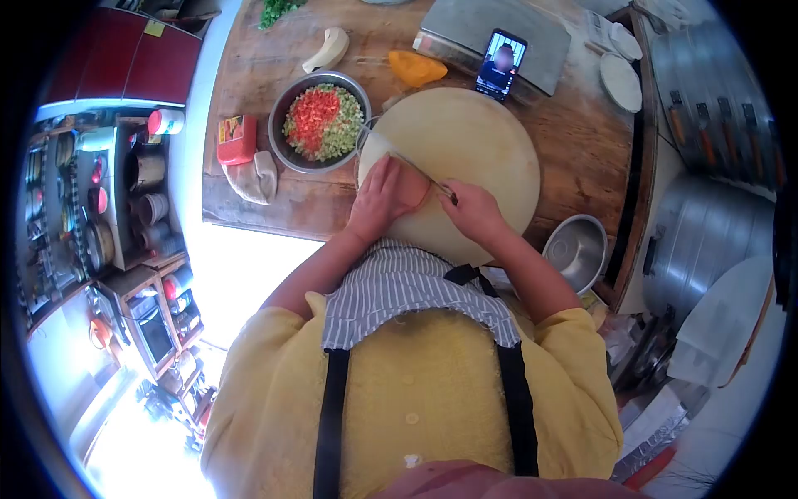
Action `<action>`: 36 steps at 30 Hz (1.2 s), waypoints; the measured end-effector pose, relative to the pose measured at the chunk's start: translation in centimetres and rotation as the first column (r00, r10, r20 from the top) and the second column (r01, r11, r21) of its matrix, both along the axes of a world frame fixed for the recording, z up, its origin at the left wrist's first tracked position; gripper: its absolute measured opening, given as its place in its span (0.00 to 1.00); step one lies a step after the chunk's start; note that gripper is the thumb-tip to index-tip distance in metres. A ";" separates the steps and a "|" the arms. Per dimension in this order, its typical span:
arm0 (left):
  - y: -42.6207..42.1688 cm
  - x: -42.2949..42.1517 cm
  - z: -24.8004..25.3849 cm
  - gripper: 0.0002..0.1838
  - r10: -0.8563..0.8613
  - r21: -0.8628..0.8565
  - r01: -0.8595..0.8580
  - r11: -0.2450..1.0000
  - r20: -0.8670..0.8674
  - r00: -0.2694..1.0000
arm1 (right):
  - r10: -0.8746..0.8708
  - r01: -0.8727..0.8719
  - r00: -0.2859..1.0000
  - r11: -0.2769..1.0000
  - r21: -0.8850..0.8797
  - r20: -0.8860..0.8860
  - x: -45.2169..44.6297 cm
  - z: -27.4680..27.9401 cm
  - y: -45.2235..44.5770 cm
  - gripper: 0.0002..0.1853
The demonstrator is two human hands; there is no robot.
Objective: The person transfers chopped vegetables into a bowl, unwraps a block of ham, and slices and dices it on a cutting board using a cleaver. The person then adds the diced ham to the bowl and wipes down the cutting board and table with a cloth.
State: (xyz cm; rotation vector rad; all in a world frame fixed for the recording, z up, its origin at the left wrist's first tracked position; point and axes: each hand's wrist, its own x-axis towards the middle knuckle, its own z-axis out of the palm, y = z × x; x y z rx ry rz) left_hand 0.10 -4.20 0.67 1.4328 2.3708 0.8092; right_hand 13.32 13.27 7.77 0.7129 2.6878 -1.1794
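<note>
On the round cutting board (pixel 486 137) lies a pink block of what looks like luncheon meat (pixel 413 185). My left hand (pixel 378 200) rests flat on its left side, fingers stretched forward over it. My right hand (pixel 474 210) is closed round the handle of a kitchen knife (pixel 416 166). The blade slants up and left along the far side of the meat, close to my left fingertips; whether it touches the meat I cannot tell. Left of the board stands a metal bowl (pixel 276 137) of diced orange-red and pale green vegetables.
Behind the board, a phone (pixel 501 65) leans upright against a grey metal box (pixel 532 41). An orange vegetable piece (pixel 417 69) and a pale peeled piece (pixel 328 50) lie nearby. A red package (pixel 237 140) and cloth (pixel 252 180) sit left; a steel bowl (pixel 575 254) stands right.
</note>
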 end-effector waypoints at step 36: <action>1.5 -1.6 -0.1 0.08 -0.063 0.230 0.088 0.969 -0.114 0.991 | 0.047 -0.044 0.999 0.988 0.146 -0.017 -2.2 1.5 -0.8 0.14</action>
